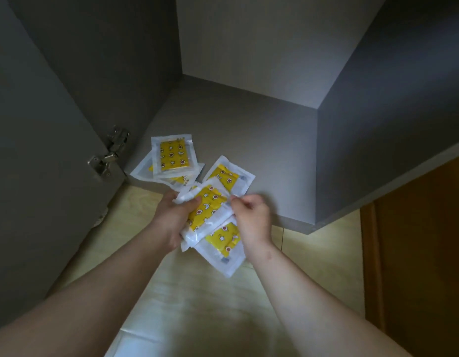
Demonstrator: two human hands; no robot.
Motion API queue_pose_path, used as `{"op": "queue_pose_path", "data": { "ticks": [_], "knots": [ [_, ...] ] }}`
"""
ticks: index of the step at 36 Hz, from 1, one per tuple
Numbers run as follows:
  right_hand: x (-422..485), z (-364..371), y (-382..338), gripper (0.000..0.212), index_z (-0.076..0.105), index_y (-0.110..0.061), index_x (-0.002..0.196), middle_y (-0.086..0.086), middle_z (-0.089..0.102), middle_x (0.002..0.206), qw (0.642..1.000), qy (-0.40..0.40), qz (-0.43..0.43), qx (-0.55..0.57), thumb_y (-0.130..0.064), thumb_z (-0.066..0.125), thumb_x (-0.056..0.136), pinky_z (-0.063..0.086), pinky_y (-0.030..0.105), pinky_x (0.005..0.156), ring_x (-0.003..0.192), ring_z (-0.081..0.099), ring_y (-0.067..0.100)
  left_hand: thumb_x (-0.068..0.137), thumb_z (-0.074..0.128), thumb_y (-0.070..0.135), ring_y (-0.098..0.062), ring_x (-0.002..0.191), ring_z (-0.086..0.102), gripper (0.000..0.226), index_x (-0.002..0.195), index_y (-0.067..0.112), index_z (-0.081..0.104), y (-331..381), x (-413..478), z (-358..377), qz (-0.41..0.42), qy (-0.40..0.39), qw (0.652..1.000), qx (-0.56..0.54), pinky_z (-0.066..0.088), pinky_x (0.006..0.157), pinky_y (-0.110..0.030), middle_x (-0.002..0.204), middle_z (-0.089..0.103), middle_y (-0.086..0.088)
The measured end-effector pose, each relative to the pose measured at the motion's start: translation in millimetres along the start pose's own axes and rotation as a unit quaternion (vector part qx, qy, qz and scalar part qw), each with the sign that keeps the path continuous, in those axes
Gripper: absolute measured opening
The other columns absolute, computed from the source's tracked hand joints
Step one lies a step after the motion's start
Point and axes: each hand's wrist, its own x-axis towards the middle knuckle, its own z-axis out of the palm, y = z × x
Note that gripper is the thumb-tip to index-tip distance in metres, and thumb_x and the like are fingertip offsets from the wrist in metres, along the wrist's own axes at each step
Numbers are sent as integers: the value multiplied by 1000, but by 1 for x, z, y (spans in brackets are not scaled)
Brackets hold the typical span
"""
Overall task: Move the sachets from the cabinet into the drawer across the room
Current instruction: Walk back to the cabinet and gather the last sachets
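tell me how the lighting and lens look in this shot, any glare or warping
Head view: dim inside the grey cabinet, brighter on the pale floor below; soft glare on the clear wrap of the sachets held by the left hand and right hand; wide-angle bowing of cabinet edges and forearms; slightly soft overall.

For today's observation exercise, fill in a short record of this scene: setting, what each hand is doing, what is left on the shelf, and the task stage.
setting: open grey cabinet, door hinge at left, pale floor below
left hand: gripping a bundle of yellow-patterned sachets
right hand: pinching the bundle's right edge
left on shelf: small overlapping pile of sachets near the hinge, one more sachet behind the bundle
task stage: gathering; drawer not in view
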Motion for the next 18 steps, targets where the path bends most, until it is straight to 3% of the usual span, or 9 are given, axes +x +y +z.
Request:
{"op": "queue_pose_path", "data": {
  "ticks": [3,5,6,8,11,14,16,18],
  "knots": [
    [-1,1,6,29,58,-12,67,4,66,71,990,38,97,94,-29,81,67,55,35,75,69,64,20,85,65,6,-19,69,62,21,96,18,51,-4,-8,1,7,-26,999,18,53,64,-32,84,63,-5],
    [-3,-2,10,55,70,-14,89,7,74,89,969,-16,196,150,-50,83,51,55,46,85,84,70,26,85,66,5,-17,65,63,21,92,20,53,-4,-13,3,11,-56,998,34,54,58,-28,82,64,-5],
    [-4,-5,12,64,70,-16,101,8,73,97,951,-63,250,168,-57,80,54,54,47,86,89,70,27,85,66,6,-16,62,64,20,90,21,53,-4,-15,3,12,-72,996,45,55,55,-26,81,65,-4],
    [-1,-10,13,58,67,-17,113,12,71,107,919,-159,312,180,-59,67,73,52,47,88,96,68,30,85,66,7,-11,53,65,18,90,19,54,-4,-17,3,16,-101,993,64,54,49,-22,77,65,-4],
    [3,-18,15,50,66,-12,115,16,67,114,893,-232,322,213,-48,62,80,50,44,91,103,64,32,87,65,11,-5,47,62,13,91,16,54,-8,-21,7,30,-113,988,104,50,45,-17,74,64,-4],
    [-5,-17,13,36,66,-11,107,13,66,108,879,-283,330,197,-37,62,83,50,39,89,100,63,29,88,63,24,-14,61,62,13,83,19,53,-15,-19,11,76,-39,978,193,50,61,-24,79,62,-6],
    [-7,-15,15,38,64,-10,114,14,65,114,874,-291,340,190,-35,61,86,50,39,86,103,62,30,89,61,33,-25,78,62,18,79,21,52,-17,-17,12,100,13,958,270,50,75,-33,84,63,-7],
    [-6,-14,17,39,63,-10,117,14,65,116,885,-275,330,181,-34,63,87,51,40,87,105,62,31,91,57,36,-28,86,62,19,82,20,51,-17,-20,13,117,32,944,308,48,79,-36,86,63,-6]
  ]
}}
